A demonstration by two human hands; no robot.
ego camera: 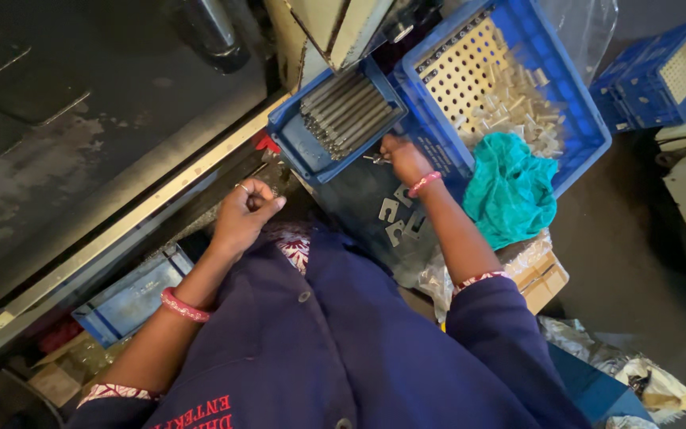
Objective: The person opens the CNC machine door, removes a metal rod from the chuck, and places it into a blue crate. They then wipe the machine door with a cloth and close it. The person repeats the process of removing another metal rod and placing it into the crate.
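Right hand (403, 157) at small blue tray (295, 135) edge

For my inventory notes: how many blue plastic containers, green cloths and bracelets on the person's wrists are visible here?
Blue plastic containers: 4 – small tray, large crate, far crate, low bin
Green cloths: 1
Bracelets: 2 – left wrist, right wrist
Total: 7

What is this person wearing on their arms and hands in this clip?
Both arms come out of a dark navy buttoned jacket with sleeves pushed up, showing patterned red-and-white cuffs beneath. The left hand has a ring on one finger, with a red-pink bangle further down the forearm. The right hand has a similar pink bangle at the wrist. No gloves.
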